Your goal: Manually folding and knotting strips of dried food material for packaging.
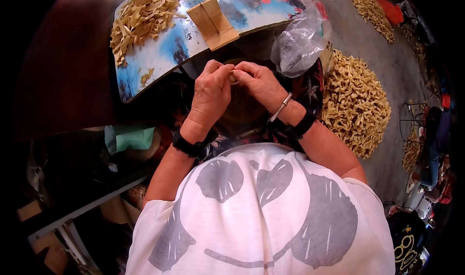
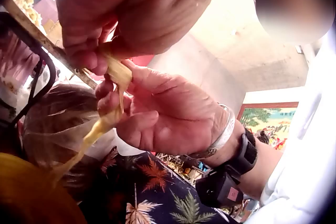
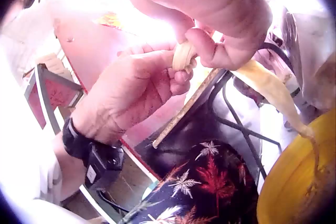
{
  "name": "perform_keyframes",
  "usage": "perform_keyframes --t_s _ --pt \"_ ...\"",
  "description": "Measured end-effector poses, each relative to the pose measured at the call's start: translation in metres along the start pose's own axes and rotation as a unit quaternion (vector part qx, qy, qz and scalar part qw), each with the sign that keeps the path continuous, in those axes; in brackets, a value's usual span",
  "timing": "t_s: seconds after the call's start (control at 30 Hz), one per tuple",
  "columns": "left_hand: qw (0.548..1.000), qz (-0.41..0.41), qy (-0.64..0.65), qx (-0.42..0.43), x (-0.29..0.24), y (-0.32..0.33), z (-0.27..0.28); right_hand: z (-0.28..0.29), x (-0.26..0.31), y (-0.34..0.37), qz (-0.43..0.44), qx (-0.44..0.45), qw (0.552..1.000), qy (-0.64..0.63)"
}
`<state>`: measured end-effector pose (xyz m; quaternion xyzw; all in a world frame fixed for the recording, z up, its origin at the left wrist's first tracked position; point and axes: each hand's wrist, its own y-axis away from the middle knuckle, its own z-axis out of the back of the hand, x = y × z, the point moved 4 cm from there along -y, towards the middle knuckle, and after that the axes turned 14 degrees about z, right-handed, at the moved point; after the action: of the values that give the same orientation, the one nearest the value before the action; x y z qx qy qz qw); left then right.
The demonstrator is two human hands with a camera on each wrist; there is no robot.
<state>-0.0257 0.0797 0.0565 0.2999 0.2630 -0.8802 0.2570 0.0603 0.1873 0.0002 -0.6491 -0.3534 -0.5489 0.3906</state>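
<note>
A pale yellow strip of tofu skin [image 1: 234, 78] is folded between the fingertips of both hands, above the lap. My left hand [image 1: 211, 93] pinches the fold between thumb and fingers. From the other side my right hand [image 1: 261, 84], with a silver bangle at its wrist, pinches the same strip, its fingertips close against the left ones. In the left wrist view the folded band [image 2: 119, 74] shows between the hands. A loose tail [image 3: 270, 87] hangs down in the right wrist view toward a yellow basin [image 3: 289, 174].
A painted tabletop [image 1: 160, 69] ahead bears a heap of flat strips [image 1: 143, 18] and a slotted wooden piece [image 1: 212, 24]. A clear plastic bag [image 1: 299, 45] hangs at its right edge. On the floor to the right lies a big pile of knotted pieces [image 1: 356, 105].
</note>
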Motion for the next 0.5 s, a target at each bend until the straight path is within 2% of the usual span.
perform_keyframes --t_s 0.03,0.07,0.13,0.2,0.23,0.3,0.33,0.43,0.5 --pt "1.0 0.0 0.016 0.01 0.0 0.001 0.001 0.0 0.002 0.003 -0.031 0.0 0.999 -0.043" --pt "0.999 -0.001 0.031 0.02 0.001 0.002 0.002 -0.003 0.001 0.007 -0.064 0.014 0.988 -0.137" --pt "0.999 0.002 0.032 0.013 0.006 0.003 0.005 -0.009 0.0 0.013 -0.127 0.045 0.938 -0.319" --pt "1.0 0.006 0.004 -0.014 0.017 0.005 0.003 -0.011 0.001 0.014 -0.097 0.08 0.957 -0.26" --pt "0.993 0.082 0.08 0.004 0.026 0.006 0.001 -0.012 0.003 0.012 -0.079 0.097 0.965 -0.229" --pt "0.945 0.231 0.229 0.046 0.039 0.014 -0.002 -0.01 0.011 0.01 -0.01 0.048 0.994 -0.096" --pt "0.926 0.262 0.26 0.079 0.043 0.017 0.0 -0.008 0.011 0.009 0.01 0.018 0.999 -0.04" --pt "0.847 0.293 0.429 0.114 0.035 0.027 -0.007 -0.009 0.021 0.01 0.095 -0.031 0.989 0.106" --pt "0.844 0.299 0.434 0.098 0.033 0.03 -0.008 -0.012 0.027 0.013 0.167 -0.027 0.962 0.212"
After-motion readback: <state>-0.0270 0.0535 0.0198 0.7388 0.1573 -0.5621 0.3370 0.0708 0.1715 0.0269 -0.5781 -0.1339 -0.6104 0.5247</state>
